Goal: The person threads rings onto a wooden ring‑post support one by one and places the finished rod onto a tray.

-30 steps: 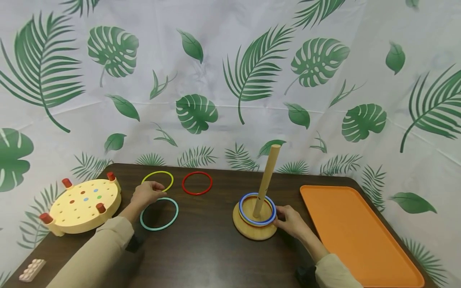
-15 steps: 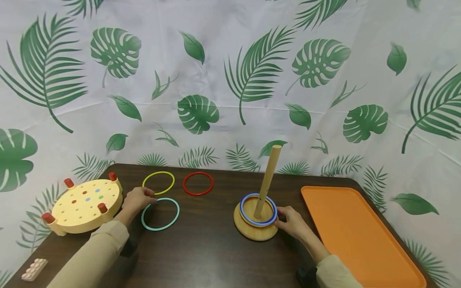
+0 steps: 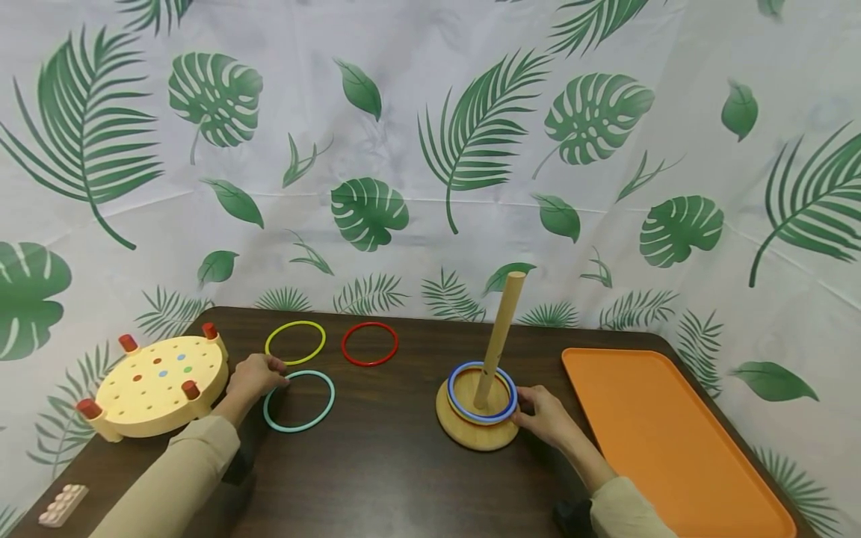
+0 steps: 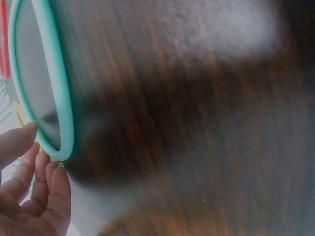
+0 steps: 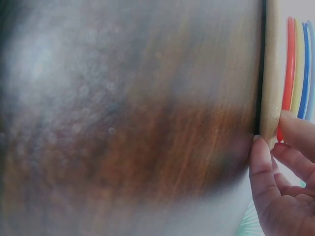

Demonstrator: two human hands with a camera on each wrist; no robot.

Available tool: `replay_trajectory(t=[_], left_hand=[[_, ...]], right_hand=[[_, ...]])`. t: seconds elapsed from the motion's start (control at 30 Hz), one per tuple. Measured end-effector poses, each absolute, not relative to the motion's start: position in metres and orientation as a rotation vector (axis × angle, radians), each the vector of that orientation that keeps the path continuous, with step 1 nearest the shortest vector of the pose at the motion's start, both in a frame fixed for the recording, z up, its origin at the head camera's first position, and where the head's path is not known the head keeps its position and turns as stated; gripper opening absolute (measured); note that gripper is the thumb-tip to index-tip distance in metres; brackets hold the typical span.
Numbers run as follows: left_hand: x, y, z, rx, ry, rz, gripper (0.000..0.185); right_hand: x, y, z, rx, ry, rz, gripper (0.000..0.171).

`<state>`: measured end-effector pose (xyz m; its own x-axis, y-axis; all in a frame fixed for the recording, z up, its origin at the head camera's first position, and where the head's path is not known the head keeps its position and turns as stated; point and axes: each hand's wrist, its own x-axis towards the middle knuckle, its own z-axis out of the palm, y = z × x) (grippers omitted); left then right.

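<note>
Left hand [image 3: 254,375] at the near-left edge of the thin teal plastic ring [image 3: 299,400], lying flat on the dark wood-grain table [image 3: 390,478]; in the left wrist view the fingertips [image 4: 29,132] sit right at the rim [image 4: 54,98], curled, looks like pinching it but contact isn't sharp

Right hand [image 3: 546,415] grips the rim of the round wooden base [image 3: 474,433] of the ring stand, fingers curled on its edge [image 5: 268,73]; tilted wooden peg [image 3: 497,340] rises from it, blue ring [image 3: 482,391] on top of the stack, yellow and red ones under it in the right wrist view

Step as I read it: picking up the teal ring while steadying the stand. Next move needs a firm pinch, lift clear of the table, then over the peg top

Thin yellow ring [image 3: 295,342] and thin red ring [image 3: 369,343] lie farther back, apart from each other

Rest: round pale-yellow pegboard toy with red posts [image 3: 156,384] on the left, small pink studded brick [image 3: 60,504] at the near-left corner, orange plastic tray [image 3: 666,441] on the right, white leaf-print backdrop [image 3: 430,149] behind
</note>
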<state>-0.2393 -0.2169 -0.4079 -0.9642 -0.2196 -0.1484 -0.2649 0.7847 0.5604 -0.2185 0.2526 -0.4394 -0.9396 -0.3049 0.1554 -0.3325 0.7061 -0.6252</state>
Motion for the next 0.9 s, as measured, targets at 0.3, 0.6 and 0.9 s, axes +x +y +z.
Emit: replay_trajectory(t=[0.3,0.6,0.9], left_hand=[[-0.238,-0.2179,-0.4111,-0.359,2.914,0.931,0.019],[-0.2373,-0.2183,-0.4116,-0.295,2.934,0.924,0.012],[-0.236,-0.2179,-0.4103,-0.255,2.923,0.936,0.01]], right_hand=[[-0.2192,0.2538,-0.4395,0.594,-2.859,1.062,0.036],[-0.2219,0.255,-0.44,0.643,-2.853,1.076,0.038],[-0.2218,0.2563,-0.4408,0.657,-2.84,1.106,0.036]])
